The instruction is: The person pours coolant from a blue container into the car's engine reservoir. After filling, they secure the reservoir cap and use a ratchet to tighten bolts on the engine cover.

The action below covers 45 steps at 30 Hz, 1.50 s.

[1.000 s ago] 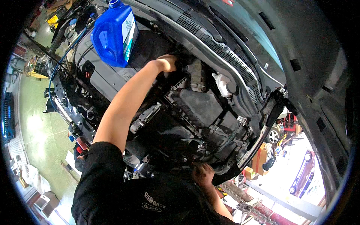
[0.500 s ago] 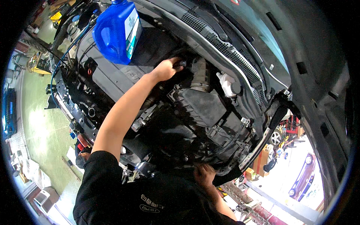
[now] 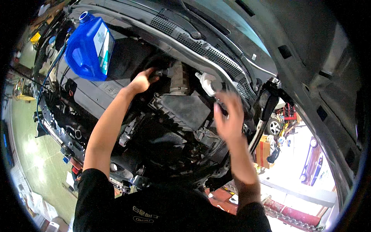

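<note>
My left hand (image 3: 142,82) reaches over the engine bay, its fingers curled at a small black cylindrical part (image 3: 163,72) beside the ribbed intake hose (image 3: 179,77). The fingers partly hide that part. My right hand (image 3: 231,118) is raised and smeared by motion, with thumb and fingers apart and no held object visible. It is just below the white fluid reservoir (image 3: 208,84) and covers some of its surroundings. Between my hands lies the black air filter housing (image 3: 185,110). A blue jug (image 3: 83,54) with an uncapped neck stands on the grey engine cover (image 3: 91,96).
The raised hood (image 3: 309,50) slopes along the right, next to the perforated cowl panel (image 3: 208,48). A blue hose (image 3: 48,77) runs down the left side. Beyond the car's right edge are a cardboard box (image 3: 262,152) and a wheel (image 3: 274,126).
My right hand has risen from the lower front of the bay to near the white reservoir. My left hand stays at the black part. The whole view has shifted.
</note>
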Each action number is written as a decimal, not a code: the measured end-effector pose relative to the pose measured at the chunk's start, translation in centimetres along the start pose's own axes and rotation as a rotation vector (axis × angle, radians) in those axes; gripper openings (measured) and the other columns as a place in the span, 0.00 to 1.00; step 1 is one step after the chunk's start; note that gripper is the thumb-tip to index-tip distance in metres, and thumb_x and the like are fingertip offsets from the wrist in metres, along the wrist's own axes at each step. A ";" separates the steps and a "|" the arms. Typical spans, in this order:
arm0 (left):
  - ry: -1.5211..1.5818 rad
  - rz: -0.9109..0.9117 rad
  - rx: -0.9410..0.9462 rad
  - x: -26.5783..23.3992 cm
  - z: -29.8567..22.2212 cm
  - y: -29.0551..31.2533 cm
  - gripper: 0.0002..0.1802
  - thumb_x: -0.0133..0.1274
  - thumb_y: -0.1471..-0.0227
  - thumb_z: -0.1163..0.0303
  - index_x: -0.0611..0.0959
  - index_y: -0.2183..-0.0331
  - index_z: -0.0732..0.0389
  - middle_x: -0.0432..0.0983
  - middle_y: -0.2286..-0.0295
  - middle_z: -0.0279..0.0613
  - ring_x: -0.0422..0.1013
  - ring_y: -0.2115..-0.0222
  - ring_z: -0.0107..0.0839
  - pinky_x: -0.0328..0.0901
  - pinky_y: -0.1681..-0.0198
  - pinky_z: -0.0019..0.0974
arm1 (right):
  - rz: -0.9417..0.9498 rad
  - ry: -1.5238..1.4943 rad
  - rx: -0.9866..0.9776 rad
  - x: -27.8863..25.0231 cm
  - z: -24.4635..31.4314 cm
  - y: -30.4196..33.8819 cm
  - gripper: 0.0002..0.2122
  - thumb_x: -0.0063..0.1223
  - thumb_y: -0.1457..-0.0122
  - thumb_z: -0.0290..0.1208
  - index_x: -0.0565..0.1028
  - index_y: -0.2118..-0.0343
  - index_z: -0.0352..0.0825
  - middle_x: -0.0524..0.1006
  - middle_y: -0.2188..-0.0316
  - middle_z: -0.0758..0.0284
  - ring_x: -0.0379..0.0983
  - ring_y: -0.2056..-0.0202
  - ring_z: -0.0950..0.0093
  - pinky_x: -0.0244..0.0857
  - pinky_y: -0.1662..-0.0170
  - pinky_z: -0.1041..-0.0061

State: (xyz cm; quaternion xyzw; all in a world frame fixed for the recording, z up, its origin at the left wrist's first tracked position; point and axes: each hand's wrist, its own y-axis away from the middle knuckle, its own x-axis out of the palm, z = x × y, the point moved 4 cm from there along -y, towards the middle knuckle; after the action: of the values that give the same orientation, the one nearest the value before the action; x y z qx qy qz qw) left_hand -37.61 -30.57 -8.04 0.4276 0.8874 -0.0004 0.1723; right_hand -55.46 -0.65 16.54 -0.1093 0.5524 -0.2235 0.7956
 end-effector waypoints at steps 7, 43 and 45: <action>0.038 -0.091 -0.014 0.0 -1.9 1.5 0.35 0.53 0.32 0.51 0.71 0.37 0.68 0.75 0.44 0.58 0.71 0.42 0.45 0.62 0.39 0.41 | 0.258 0.353 -0.086 6.1 -8.7 -14.5 0.42 0.68 0.45 0.49 0.60 0.30 0.46 0.62 0.34 0.55 0.57 0.32 0.52 0.53 0.30 0.52; -0.419 -0.476 0.349 1.5 -5.6 1.3 0.16 0.53 0.34 0.63 0.76 0.58 0.70 0.76 0.66 0.66 0.72 0.62 0.68 0.67 0.59 0.58 | 0.497 -0.198 0.896 24.8 -7.3 -9.7 0.50 0.52 0.37 0.61 0.39 0.25 0.34 0.48 0.26 0.48 0.53 0.29 0.50 0.50 0.27 0.58; -0.351 -0.470 0.192 1.5 -4.5 0.3 0.17 0.51 0.32 0.62 0.77 0.59 0.70 0.78 0.64 0.66 0.73 0.59 0.68 0.68 0.58 0.57 | 0.460 -0.182 0.863 25.0 -7.4 -9.7 0.49 0.54 0.37 0.59 0.40 0.26 0.34 0.51 0.27 0.48 0.53 0.29 0.49 0.50 0.27 0.57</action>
State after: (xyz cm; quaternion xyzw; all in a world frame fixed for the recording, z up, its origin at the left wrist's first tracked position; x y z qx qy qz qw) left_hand -39.67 -28.59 -4.23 0.2186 0.9145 -0.1982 0.2769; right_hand -57.36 -20.48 -2.85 0.3356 0.3476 -0.2401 0.8420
